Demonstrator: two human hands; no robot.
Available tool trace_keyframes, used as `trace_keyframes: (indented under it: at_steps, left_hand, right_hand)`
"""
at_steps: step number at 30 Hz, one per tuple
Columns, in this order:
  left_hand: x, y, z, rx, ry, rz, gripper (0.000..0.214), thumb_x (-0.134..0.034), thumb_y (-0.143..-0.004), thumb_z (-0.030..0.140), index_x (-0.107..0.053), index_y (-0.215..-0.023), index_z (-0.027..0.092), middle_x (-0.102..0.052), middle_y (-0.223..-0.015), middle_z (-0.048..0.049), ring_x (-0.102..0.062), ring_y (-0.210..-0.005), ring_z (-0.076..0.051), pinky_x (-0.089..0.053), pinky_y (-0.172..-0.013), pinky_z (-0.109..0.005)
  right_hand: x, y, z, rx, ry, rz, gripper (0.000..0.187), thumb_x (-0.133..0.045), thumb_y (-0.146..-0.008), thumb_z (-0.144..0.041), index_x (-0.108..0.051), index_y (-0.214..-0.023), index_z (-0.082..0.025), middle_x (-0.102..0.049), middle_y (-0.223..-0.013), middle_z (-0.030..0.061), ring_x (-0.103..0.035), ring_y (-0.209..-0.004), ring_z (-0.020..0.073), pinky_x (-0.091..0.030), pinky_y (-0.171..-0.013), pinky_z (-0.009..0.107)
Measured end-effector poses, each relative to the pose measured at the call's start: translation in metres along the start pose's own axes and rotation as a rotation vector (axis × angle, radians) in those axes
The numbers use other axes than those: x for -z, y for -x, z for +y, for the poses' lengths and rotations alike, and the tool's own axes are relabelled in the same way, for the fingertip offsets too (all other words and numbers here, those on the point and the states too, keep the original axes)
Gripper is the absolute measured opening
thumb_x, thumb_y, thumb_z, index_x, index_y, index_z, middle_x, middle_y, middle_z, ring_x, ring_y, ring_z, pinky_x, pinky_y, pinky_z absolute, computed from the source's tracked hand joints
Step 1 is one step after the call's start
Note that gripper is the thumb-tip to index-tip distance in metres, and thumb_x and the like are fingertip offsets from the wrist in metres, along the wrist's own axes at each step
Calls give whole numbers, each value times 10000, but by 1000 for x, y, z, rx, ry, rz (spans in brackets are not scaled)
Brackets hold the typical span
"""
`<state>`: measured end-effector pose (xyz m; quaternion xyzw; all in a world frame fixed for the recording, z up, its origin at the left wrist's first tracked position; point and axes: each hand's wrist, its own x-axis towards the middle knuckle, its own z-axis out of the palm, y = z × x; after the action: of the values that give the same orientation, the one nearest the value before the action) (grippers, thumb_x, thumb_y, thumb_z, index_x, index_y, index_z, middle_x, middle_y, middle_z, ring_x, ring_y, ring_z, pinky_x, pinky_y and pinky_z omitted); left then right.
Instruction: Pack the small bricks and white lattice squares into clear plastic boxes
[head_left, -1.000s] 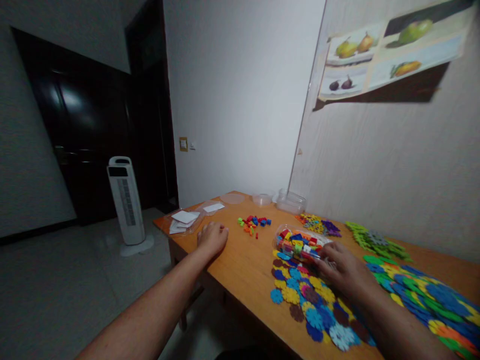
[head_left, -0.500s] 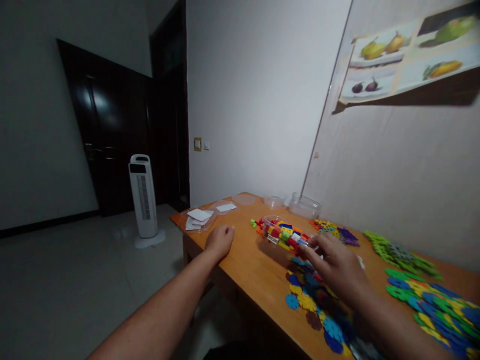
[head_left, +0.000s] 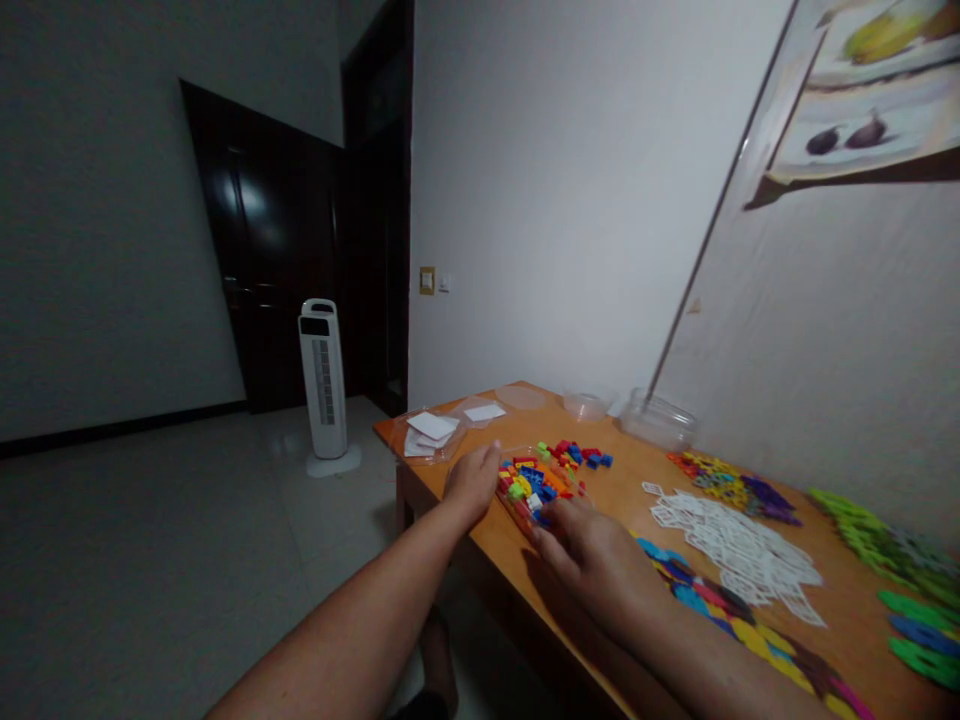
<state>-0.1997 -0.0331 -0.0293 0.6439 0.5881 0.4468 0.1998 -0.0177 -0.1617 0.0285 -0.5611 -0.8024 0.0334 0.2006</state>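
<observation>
My right hand [head_left: 592, 555] is nearest, its fingers curled onto the near end of the clear box of bricks [head_left: 529, 487], which lies at its 11 o'clock. The box's long axis runs 5 to 11 on the table [head_left: 630, 472]. My left hand [head_left: 472, 480], fingers together, presses the box's 9 o'clock side. Loose bricks [head_left: 577, 455] lie beyond.

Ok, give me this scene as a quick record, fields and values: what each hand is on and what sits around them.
surface: wooden table
main item: clear plastic box of small coloured bricks, near the table's front edge
left: left hand touching the box's left side
right: right hand gripping its near end
behind box: loose coloured bricks
to the right: white lattice pieces; flat coloured flower discs
floor: white tower fan
</observation>
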Motion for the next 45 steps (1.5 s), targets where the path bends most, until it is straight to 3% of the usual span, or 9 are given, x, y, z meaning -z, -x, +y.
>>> trace_keyframes:
  at_steps: [5,9,11,14,18,24,33,39,45]
  left_hand:
    - [0,-1,0,-10,-40,-22,386,-359,-965,419,-679,-880,220,-728,-936,-57,-634,-902,-202,-445,-779,-278]
    - [-1,-2,0,-8,-64,-58,347,-370,-949,389,-671,-884,228,-728,-965,-48,-629,-949,-197,-449,-810,-266]
    - [-2,-2,-1,-24,-66,-60,345,-364,-950,381,-669,-885,231,-726,-984,-45,-628,-960,-193,-447,-824,-264]
    - [-3,-3,-3,-44,-68,-49,341,-358,-952,365,-667,-883,238,-723,-992,-39,-628,-948,-189,-445,-827,-266]
    - [-4,-3,-4,-49,-71,-43,329,-372,-948,355,-669,-874,236,-723,-956,-37,-627,-911,-190,-442,-795,-270]
    - [-3,-3,-3,-15,-46,-50,315,-416,-925,384,-678,-865,220,-722,-898,-43,-621,-875,-198,-434,-737,-267]
    - [-4,-2,-5,-25,-35,-14,323,-377,-928,347,-666,-865,218,-716,-936,-39,-617,-881,-184,-448,-740,-263]
    - [2,3,-4,-67,191,43,356,-412,-934,345,-668,-1141,210,-678,-1236,-64,-584,-1178,-209,-432,-1013,-326]
    - [14,15,12,-57,463,42,543,-312,-990,489,-638,-1247,139,-649,-1298,-137,-573,-1243,-227,-344,-1136,-393]
  right_hand:
    - [22,-30,28,-1,56,108,358,-440,-929,-324,-689,-1176,-251,-718,-1155,72,-659,-1031,253,-473,-855,357]
    - [16,-58,39,176,86,-41,464,-447,-913,-272,-606,-1347,-237,-636,-1345,81,-544,-1278,266,-415,-1033,397]
    - [10,-66,35,246,105,-119,470,-460,-891,-238,-621,-1333,-223,-626,-1359,80,-494,-1333,265,-371,-1083,400]
    - [8,-67,29,269,108,-189,411,-495,-849,-207,-706,-1202,-219,-700,-1236,80,-599,-1201,253,-411,-1032,367]
    - [13,-58,30,261,82,-159,342,-526,-845,-228,-742,-1110,-232,-737,-1131,76,-668,-1043,245,-463,-940,354]
    - [10,-64,34,291,103,-190,329,-526,-886,-262,-741,-1134,-242,-722,-1193,90,-527,-1304,300,-373,-1078,450]
    - [11,-72,51,305,-13,-203,386,-515,-884,-227,-703,-1218,-264,-663,-1310,69,-449,-1380,275,-335,-1128,476]
    - [25,-86,86,-3,-185,-24,360,-504,-893,-265,-713,-1183,-220,-720,-1203,69,-647,-1127,240,-471,-977,372]
    - [23,-90,126,-97,-48,-91,266,-538,-814,-194,-758,-959,-222,-769,-970,50,-690,-886,222,-478,-790,317]
